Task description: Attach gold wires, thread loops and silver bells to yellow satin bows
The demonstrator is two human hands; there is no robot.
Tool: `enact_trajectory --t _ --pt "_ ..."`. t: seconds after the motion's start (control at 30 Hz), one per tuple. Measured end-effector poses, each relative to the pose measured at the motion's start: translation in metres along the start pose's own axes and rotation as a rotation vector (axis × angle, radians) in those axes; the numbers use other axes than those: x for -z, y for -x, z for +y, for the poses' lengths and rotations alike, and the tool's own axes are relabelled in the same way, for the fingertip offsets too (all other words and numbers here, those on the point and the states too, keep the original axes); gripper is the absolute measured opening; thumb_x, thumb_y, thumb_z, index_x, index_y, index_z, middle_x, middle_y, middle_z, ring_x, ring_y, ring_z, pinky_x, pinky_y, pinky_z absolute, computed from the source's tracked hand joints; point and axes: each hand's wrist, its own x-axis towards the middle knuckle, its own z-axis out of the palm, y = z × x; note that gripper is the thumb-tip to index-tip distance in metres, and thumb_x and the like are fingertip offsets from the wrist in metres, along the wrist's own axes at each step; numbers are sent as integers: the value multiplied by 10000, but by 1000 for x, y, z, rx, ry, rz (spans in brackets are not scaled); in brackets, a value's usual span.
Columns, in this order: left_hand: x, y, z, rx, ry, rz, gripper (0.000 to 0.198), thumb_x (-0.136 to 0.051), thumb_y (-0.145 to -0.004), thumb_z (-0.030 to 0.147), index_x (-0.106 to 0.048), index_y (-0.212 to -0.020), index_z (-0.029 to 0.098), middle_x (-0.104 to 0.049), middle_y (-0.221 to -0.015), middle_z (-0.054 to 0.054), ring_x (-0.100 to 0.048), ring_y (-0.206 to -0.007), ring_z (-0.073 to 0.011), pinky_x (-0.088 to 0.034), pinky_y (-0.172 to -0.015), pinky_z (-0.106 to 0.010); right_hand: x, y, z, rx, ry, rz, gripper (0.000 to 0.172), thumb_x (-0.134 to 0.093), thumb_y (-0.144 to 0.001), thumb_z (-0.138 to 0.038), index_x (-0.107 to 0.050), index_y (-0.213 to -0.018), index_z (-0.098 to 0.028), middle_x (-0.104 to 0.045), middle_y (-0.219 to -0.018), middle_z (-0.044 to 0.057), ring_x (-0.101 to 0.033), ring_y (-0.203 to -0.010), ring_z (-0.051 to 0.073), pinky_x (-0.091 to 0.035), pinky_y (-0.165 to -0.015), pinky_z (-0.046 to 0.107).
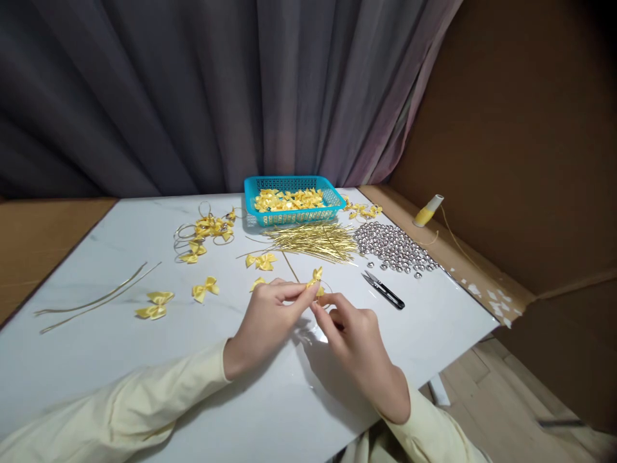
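Observation:
A yellow ribbon bow (316, 275) is pinched between the thumb and fingers of my left hand (270, 315), above the middle of the white table. Just below the bow, the thumb and forefinger of my right hand (354, 331) are closed on what looks like a thin cord, which curves in a loop beside the bow; its end is hidden by my fingertips. A gold wire tie (290, 267) slants up behind my left fingers. Loose yellow bows (205, 289) lie left of my hands, one partly covered by my left hand.
A blue basket (255, 215) of yellow bows stands at the back. Before it lies a pile of gold ties (313, 241), with silver bells (393, 247) to the right. Black thread snips (384, 290) lie nearby. Looped bows (209, 228) and two long ties (96, 299) are left; a thread spool (428, 211) is right.

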Motion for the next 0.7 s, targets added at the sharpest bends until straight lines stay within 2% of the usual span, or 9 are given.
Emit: enact_trajectory --t 0.23,0.4,0.7 --pt "1 -1 3 78 116 -60 324 -513 -831 314 -585 -552 166 -489 -513 29 -417 -568 -120 -341 -565 -235 8 -7 -3 -112 -232 -99 235 -448 -869 -252 -613 -743 -141 -463 -483 -39 -352 -412 64 -266 -426 188" --pt "4 -1 8 119 300 -110 302 -496 -833 325 -633 -619 162 -571 -606 4 -498 -619 -138 -389 -594 -243 10 -11 -3 -238 -384 -135 247 -472 -855 -275 -638 -749 -126 -405 -481 -45 -344 -443 69 -271 -434 194" --pt "5 0 3 186 379 -53 307 -504 -811 323 -683 -612 173 -630 -591 -8 -580 -679 -178 -442 -577 -252 12 -13 -4 -262 -467 -171 253 -483 -855 -300 -643 -766 -125 -387 -472 -51 -329 -440 67 -266 -423 197"
